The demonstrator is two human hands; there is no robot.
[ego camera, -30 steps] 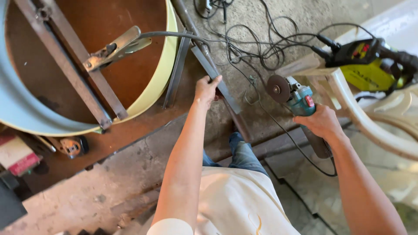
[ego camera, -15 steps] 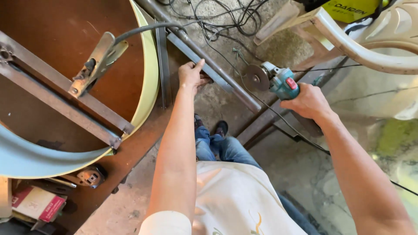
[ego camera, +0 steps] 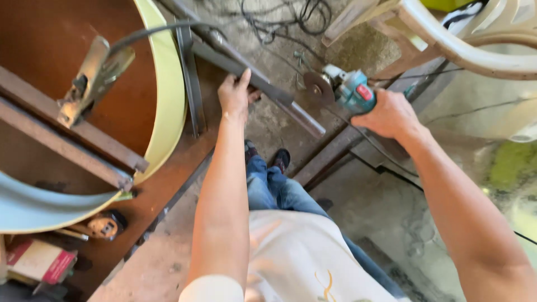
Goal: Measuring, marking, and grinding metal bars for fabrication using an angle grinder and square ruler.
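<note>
Left hand (ego camera: 235,95) clamped on the steel angle bar (ego camera: 263,86), fingers over its top face, thumb side toward the round drum. The bar runs diagonally from the tabletop's far edge out past the tabletop's near-right edge, free end hanging over the concrete floor (ego camera: 358,223). So the bar sits directly under the left palm and extends on beyond it toward the right hand.

Right hand (ego camera: 389,114) wrapped tight around the body of a teal angle grinder (ego camera: 349,89). The grinder disc (ego camera: 318,88) is just beside the bar, on its far-right side, near the free end; can't tell if it's touching the steel. The two hands are near each other, with the bar's free end between them.

Rusty tabletop (ego camera: 168,184) carries a round drum (ego camera: 168,89) with a pale yellow-green rim. Flat steel strips (ego camera: 67,140) lie across the drum; a metal clamp (ego camera: 92,78) with a dark cable grips one of them. A second flat bar (ego camera: 187,78) lies along the tabletop beside the drum's rim.

Tangled black cables (ego camera: 285,17) on the floor beyond the bar. White plastic chair (ego camera: 475,45) at far right. The person's jeans (ego camera: 274,190) and dark shoes show below the bar.
</note>
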